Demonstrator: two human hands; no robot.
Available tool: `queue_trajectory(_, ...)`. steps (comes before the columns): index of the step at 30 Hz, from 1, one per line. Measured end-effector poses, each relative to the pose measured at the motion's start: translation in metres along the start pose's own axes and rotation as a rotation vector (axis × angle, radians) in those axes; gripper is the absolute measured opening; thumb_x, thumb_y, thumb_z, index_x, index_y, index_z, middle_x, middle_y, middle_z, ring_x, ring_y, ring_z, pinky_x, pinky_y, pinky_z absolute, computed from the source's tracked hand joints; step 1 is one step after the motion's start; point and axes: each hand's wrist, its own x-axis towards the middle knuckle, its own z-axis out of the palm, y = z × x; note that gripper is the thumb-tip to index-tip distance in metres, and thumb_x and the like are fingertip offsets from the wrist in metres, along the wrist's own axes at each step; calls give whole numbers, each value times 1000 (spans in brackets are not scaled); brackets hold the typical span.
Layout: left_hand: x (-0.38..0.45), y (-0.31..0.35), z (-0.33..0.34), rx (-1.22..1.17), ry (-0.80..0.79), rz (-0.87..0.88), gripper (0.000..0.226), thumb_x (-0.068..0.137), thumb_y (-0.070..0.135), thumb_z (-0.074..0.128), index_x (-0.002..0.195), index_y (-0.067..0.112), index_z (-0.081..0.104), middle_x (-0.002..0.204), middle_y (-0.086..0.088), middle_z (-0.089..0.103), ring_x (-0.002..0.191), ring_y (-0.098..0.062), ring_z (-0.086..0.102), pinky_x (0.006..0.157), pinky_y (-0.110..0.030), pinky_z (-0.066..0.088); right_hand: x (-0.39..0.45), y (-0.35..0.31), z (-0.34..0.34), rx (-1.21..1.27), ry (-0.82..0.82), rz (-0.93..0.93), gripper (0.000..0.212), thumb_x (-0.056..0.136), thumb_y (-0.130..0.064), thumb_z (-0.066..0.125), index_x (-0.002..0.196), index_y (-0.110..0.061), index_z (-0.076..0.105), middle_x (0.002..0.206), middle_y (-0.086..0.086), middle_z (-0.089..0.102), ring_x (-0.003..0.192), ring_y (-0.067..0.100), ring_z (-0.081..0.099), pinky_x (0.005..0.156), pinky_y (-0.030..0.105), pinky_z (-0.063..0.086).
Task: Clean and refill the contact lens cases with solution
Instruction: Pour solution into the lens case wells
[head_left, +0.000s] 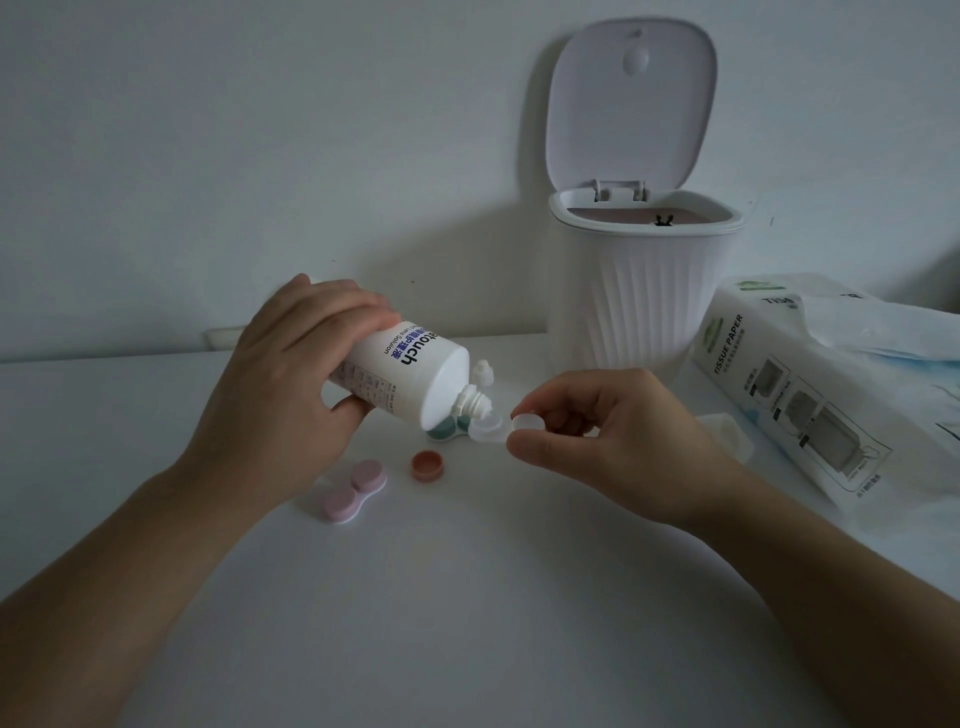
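L hand (283, 384) grips the solution bottle (410, 371) w/ fingers and thumb curled round it, nozzle tilted down over the clear lens case (487, 430). R hand (597, 421) pinches that case's other end betw thumb and forefinger, just above the table (467, 597). Pink lens case (355, 491), capped, and a loose orange cap (427, 465) lie nearby; green case (445, 427) sits behind the nozzle. Bin (641, 291) w/ lid up and tissue pack (800, 395) at right.

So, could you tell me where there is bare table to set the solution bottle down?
Free: the near table between both forearms, below the pink case and orange cap; also far left, beyond the left hand. Crowded: around the bottle nozzle, clear case, green case, and rightward by bin and tissue pack.
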Motion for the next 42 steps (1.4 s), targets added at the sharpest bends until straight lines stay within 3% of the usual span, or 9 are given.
queue_trajectory(42, 1, 2, 0, 16, 9, 1, 62, 61, -11, 85, 119, 3, 66, 124, -10, 66, 122, -31, 58, 120, -40, 27, 0, 0, 1, 22, -14, 15, 10, 81, -31, 81, 83, -22, 77, 72, 7, 67, 58, 4, 51, 54, 17, 43)
